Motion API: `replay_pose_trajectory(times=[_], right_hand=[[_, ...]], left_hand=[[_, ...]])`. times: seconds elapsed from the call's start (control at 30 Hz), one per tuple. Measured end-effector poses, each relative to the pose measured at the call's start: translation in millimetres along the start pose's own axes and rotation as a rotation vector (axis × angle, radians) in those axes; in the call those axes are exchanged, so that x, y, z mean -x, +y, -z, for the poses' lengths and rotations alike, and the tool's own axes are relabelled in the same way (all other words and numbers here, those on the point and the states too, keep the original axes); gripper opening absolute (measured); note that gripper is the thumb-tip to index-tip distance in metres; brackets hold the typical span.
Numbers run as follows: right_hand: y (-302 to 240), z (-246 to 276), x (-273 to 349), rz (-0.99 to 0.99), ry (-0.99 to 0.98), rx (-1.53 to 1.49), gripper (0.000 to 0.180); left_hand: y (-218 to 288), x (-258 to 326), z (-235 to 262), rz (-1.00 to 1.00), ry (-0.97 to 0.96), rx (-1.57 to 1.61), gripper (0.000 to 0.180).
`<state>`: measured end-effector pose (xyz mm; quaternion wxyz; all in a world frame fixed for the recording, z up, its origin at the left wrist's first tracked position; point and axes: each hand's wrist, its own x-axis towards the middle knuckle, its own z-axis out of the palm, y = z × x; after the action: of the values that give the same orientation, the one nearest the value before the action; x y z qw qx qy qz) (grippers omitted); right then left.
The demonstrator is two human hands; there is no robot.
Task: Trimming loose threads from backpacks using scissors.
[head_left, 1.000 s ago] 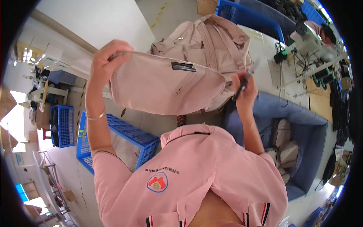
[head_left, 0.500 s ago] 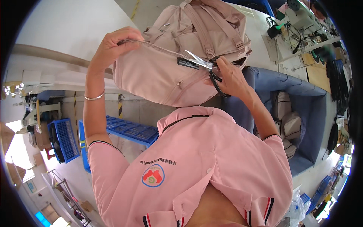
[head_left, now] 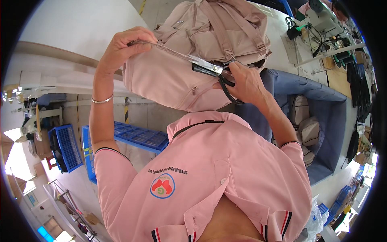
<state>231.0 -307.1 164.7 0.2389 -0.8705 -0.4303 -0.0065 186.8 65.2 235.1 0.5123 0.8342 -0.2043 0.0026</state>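
Head view: I log one pale-pink fabric panel (head_left: 159, 78) in front of the strapped bag (head_left: 207, 43), edge pinched in the left hand (head_left: 125, 49), black-handled scissors (head_left: 217, 69) gripped in the right hand (head_left: 247, 82); apparent step, edge trimming; next move calls for taut fabric.

A row of dark letters (head_left: 167, 171) is running upside down across the pink polo shirt (head_left: 254, 169). Right by it, a round badge (head_left: 163, 186) is showing a blue ring, red shapes and a green letter. On the pale pink backpack (head_left: 161, 78), a little black label (head_left: 204, 70) is carrying pale print, too tiny to read.
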Motion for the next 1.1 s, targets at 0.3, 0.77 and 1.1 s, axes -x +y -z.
replay_pose_trajectory(times=[0.3,0.77,1.1], right_hand=[[3.6,-26.5,12.3,0.055,0.064,0.044,0.045],[-11.0,-3.2,4.1,-0.011,0.040,0.124,0.045],[-12.0,15.9,10.2,0.070,0.118,0.140,0.055]], left_hand=[[0.4,0.3,1.3,0.045,-0.041,-0.014,0.012],[7.7,-6.4,-6.8,0.007,-0.057,0.070,0.011],[19.3,-0.6,-23.7,-0.073,-0.044,0.119,0.010]])
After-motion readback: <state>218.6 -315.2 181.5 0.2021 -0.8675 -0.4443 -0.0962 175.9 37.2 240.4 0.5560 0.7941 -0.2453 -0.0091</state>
